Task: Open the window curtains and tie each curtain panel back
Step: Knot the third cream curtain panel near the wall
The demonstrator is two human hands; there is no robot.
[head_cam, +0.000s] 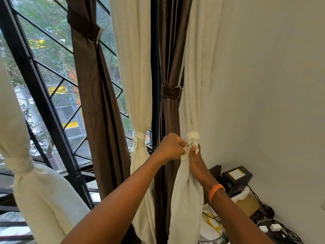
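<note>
Both hands' grip (184, 151) just below cream curtain knot (192, 138).

You have one view only, from the camera on your head, wide-angle and bending the window bars (44, 106) at the left edge. It faces forward and slightly down into the room corner, close enough that both forearms reach in from the bottom edge.

Four tied curtain panels hang before the window grille (52, 95) — the rightmost panel (191, 103) beside the wall (272, 85). Both hands meet just below its knot (192, 138): left hand (173, 147) left, right hand (197, 164) right. Far right, low — a box (235, 178) and cables (274, 226).
</note>
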